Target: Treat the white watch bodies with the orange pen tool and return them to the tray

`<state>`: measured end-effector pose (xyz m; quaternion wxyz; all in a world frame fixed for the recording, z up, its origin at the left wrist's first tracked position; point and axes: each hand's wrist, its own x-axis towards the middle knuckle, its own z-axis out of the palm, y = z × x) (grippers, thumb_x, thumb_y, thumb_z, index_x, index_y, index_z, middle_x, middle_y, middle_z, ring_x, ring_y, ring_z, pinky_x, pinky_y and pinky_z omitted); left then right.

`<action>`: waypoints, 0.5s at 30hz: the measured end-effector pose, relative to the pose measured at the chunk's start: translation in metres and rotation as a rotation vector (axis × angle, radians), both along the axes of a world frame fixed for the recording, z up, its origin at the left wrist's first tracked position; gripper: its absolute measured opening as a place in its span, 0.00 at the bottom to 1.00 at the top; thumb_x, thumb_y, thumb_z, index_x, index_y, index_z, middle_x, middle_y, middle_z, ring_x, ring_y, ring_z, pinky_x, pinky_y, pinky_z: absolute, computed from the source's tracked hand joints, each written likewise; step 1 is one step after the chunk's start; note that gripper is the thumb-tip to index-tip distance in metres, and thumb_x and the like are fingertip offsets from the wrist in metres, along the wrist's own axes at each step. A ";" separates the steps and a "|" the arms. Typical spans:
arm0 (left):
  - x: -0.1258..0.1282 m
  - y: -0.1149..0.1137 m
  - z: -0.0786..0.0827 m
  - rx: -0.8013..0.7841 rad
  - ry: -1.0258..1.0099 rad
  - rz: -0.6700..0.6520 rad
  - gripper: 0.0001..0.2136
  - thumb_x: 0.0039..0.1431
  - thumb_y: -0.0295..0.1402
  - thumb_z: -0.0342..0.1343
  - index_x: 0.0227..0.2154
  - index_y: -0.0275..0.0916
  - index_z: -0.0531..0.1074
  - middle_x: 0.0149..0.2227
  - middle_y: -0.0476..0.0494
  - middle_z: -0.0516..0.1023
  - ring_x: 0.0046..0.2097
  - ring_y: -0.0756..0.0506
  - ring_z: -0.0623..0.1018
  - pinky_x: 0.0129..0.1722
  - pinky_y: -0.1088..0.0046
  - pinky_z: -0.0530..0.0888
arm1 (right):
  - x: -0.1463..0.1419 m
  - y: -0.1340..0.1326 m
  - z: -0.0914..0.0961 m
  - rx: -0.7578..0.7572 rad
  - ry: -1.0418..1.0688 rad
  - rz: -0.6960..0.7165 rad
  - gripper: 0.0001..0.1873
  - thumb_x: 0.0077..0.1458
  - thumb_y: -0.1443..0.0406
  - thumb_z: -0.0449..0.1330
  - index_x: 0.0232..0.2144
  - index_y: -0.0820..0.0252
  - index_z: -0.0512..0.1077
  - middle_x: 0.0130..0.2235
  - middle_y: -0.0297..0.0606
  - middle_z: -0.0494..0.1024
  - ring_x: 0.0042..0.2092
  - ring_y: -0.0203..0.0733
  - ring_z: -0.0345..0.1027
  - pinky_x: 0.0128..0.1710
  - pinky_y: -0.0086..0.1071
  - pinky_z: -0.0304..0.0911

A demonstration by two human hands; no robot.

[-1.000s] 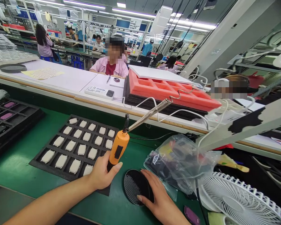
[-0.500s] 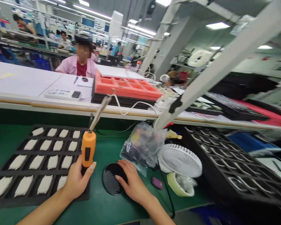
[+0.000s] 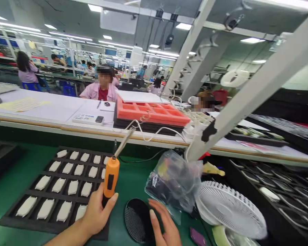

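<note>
left hand (image 3: 97, 213) grip clamped on orange tool (image 3: 111, 176) (held upright) | right hand (image 3: 165, 227) grip apart, over black mesh disc (image 3: 136, 220) | foam tray (image 3: 48, 225) left, every visible pocket filled

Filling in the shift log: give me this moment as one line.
left hand: grips orange tool | right hand: open, at mesh disc | nearby: tray, plastic bag, fan

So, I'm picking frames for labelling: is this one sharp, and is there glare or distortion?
Head view: the orange tool is sharp under even light; the fan and black tray at right look smeared; the ceiling lights are blown out.
</note>
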<state>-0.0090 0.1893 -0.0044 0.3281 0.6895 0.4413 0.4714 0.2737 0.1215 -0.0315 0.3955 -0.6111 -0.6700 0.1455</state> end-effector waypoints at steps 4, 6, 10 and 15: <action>0.002 -0.004 0.004 0.043 0.025 -0.025 0.10 0.74 0.43 0.53 0.47 0.43 0.73 0.34 0.48 0.78 0.34 0.47 0.78 0.37 0.73 0.74 | -0.026 0.013 0.018 0.077 0.047 0.120 0.21 0.69 0.58 0.57 0.62 0.46 0.70 0.64 0.42 0.78 0.65 0.51 0.74 0.62 0.43 0.76; 0.003 -0.005 0.002 0.063 0.047 -0.057 0.11 0.73 0.44 0.54 0.47 0.43 0.73 0.35 0.46 0.79 0.35 0.46 0.78 0.37 0.73 0.74 | -0.047 0.026 0.026 0.114 0.068 0.241 0.29 0.67 0.54 0.59 0.67 0.47 0.65 0.67 0.45 0.75 0.67 0.53 0.72 0.64 0.44 0.74; 0.010 0.001 -0.013 0.104 0.120 -0.140 0.17 0.69 0.50 0.55 0.48 0.43 0.74 0.32 0.45 0.80 0.31 0.45 0.79 0.32 0.72 0.73 | -0.082 0.052 0.026 0.173 0.133 0.434 0.36 0.64 0.49 0.61 0.69 0.54 0.63 0.64 0.52 0.77 0.63 0.54 0.77 0.60 0.44 0.76; 0.022 0.015 -0.041 0.103 0.254 -0.156 0.24 0.68 0.57 0.56 0.50 0.40 0.75 0.32 0.46 0.79 0.31 0.46 0.78 0.33 0.69 0.76 | -0.088 0.069 0.002 0.260 0.256 0.485 0.26 0.67 0.47 0.55 0.58 0.55 0.72 0.48 0.47 0.85 0.46 0.43 0.83 0.46 0.35 0.80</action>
